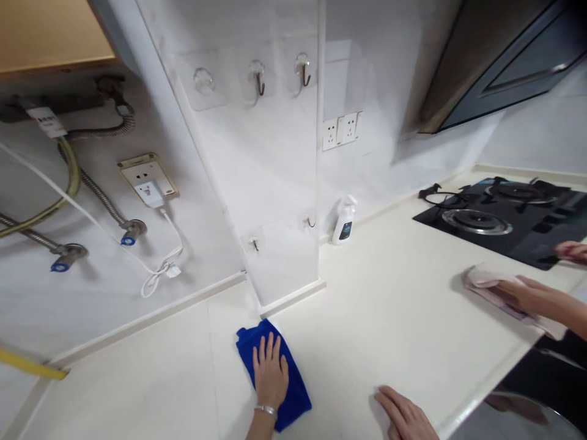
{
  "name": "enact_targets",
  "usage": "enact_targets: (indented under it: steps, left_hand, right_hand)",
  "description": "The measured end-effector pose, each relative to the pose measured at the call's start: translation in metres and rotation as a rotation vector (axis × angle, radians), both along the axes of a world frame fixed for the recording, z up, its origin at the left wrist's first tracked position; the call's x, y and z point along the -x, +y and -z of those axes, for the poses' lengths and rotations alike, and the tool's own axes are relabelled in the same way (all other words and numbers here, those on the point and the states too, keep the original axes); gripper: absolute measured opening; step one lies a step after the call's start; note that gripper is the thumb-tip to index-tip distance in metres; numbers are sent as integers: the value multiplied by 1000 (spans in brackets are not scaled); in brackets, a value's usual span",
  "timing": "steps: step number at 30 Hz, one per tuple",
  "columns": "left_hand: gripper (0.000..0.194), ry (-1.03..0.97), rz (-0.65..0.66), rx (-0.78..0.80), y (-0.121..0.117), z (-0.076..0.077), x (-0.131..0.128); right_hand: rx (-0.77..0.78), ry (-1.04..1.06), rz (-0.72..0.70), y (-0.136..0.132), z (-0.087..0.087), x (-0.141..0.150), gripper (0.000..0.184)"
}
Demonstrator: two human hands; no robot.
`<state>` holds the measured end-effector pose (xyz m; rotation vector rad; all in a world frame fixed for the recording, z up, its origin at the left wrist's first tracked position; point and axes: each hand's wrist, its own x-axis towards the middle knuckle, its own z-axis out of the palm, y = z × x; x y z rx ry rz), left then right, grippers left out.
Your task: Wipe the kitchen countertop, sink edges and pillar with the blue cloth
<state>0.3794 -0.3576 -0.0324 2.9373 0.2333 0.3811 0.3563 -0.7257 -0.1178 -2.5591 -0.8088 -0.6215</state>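
Note:
My left hand (270, 379), with a silvery band at the wrist, lies flat on a folded blue cloth (293, 400). Its fingers are stretched out and spread, pressing the cloth onto the off-white countertop (367, 324) near the foot of the wall corner. At the bottom edge, my right hand (407, 417) rests on the same counter with extended fingers and nothing in it. Part of that hand is cut off by the frame.
At right, a co-worker's hand (523, 293) presses a pale pink cloth (488, 278) on the counter; another hand (571, 250) is beside the black gas hob (509, 226). A white spray bottle (343, 223) stands by the wall. Left are water valves (132, 234) and a plugged-in charger (150, 193).

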Motion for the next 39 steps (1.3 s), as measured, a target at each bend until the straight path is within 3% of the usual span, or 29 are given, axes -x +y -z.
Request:
enact_targets:
  steps: [7, 13, 18, 23, 28, 31, 35, 39]
  left_hand:
    - [56, 30, 225, 108, -68, -1, 18]
    - [52, 11, 261, 184, -77, -10, 16]
    - [49, 42, 172, 129, -48, -12, 4]
    - [49, 60, -44, 24, 17, -9, 5]
    - [50, 47, -364, -30, 100, -5, 38]
    - [52, 47, -472, -45, 134, 1, 69]
    - [53, -14, -501, -126, 136, 10, 102]
    - [51, -64, -437, -200, 99, 17, 115]
  right_hand:
    - [-11, 1, 0, 3, -5, 0, 52]
    - [3, -17, -16, 3, -10, -1, 52]
    - [-1, 2, -13, 2, -5, -1, 54]
    - [8, 12, -6, 0, 2, -1, 53]
    - [7, 22, -1, -1, 4, 0, 53]
    - [3, 23, -10, -2, 5, -1, 54]
    - [-8, 38, -15, -2, 7, -1, 53]
    - [-7, 48, -10, -2, 6, 0, 53]
